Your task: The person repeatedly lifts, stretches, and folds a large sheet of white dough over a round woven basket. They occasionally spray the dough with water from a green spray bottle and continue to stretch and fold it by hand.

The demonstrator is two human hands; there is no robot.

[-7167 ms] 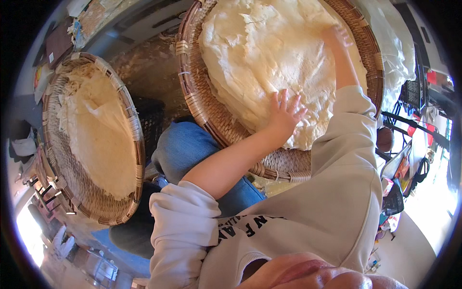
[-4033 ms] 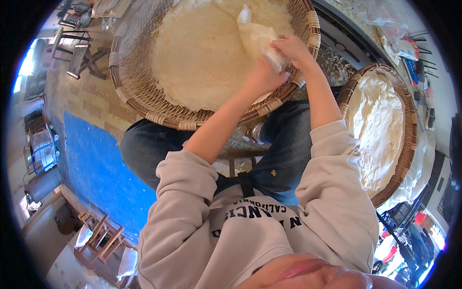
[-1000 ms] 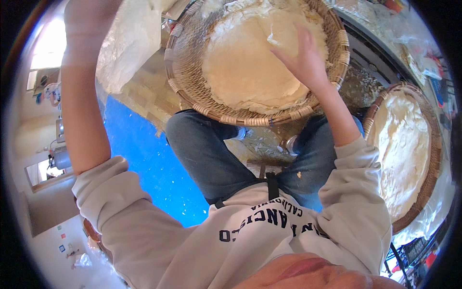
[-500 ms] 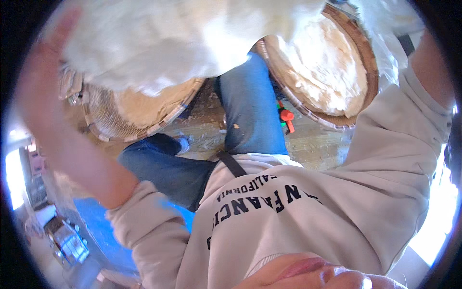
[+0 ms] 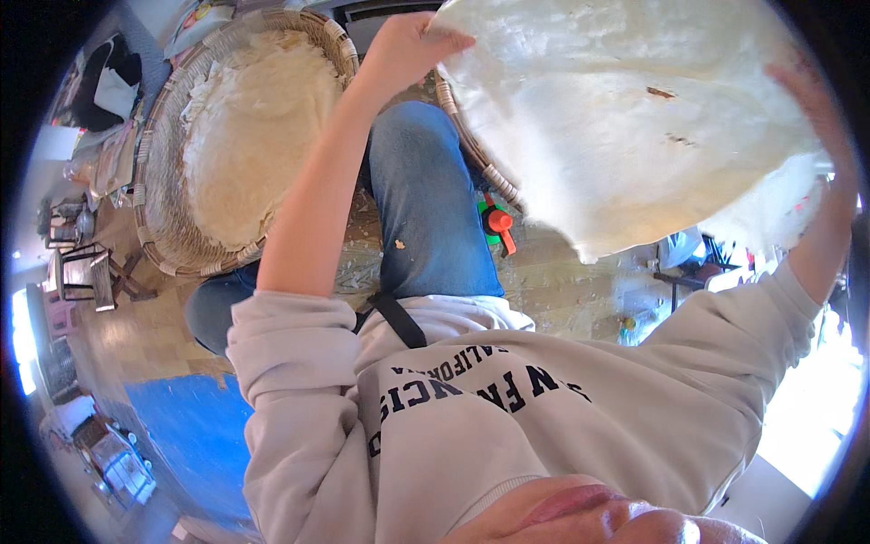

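- The left hand (image 5: 410, 53) has its grip closed on the upper left edge of a wide pale sheet (image 5: 625, 136), thumb and fingers pinching it.
- The right hand (image 5: 803, 91) is up at the sheet's right edge, blurred and dark near the rim of the view; whether its grip is clenched there cannot be told.
- The pale sheet is spread between the two hands, in front of the right basket (image 5: 494, 175), hiding most of it; its lower edge is uneven, and it carries a small brown mark (image 5: 661, 92).
- Whether the sheet touches that basket cannot be told.
- The left basket (image 5: 161, 213), woven with a bound rim, holds a layered pale pile (image 5: 263, 136) with ragged edges.
- A leg in blue trousers (image 5: 426, 199) stands between the two baskets, a small light fleck on it.
- Just beside that leg, on the wooden floor (image 5: 580, 286), is an orange and green object (image 5: 498, 223).
- A blue patch (image 5: 190, 431) covers the floor at lower left, and a wooden stool (image 5: 100, 276) stands above it, well apart from the hands.
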